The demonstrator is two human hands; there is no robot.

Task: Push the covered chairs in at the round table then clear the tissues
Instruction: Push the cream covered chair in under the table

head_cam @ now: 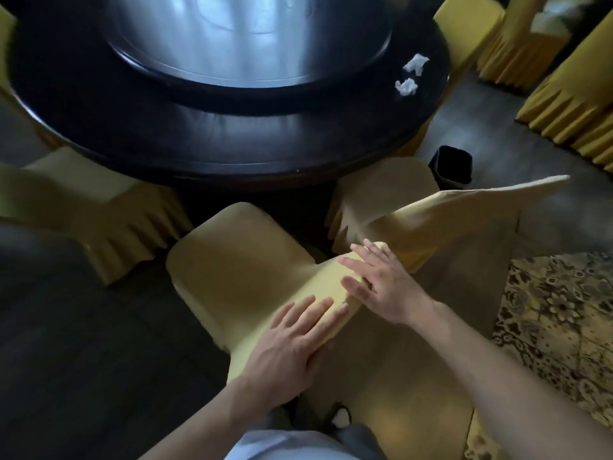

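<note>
A yellow-covered chair [238, 260] stands in front of me, its seat pointing at the dark round table [232, 141]. My left hand [292, 343] grips the top of its backrest, fingers over the front and thumb behind. My right hand [381, 283] lies on the same top edge further right, fingers spread. Two crumpled white tissues [411, 74] lie on the table's right rim. A second covered chair [398, 200] sits to the right, turned at an angle, its seat near the table edge.
A glass turntable [245, 38] fills the table's middle. Another covered chair [86, 207] is at the left. A black bin [451, 167] stands on the floor right of the table. More yellow chairs [564, 107] and a patterned rug [557, 327] lie to the right.
</note>
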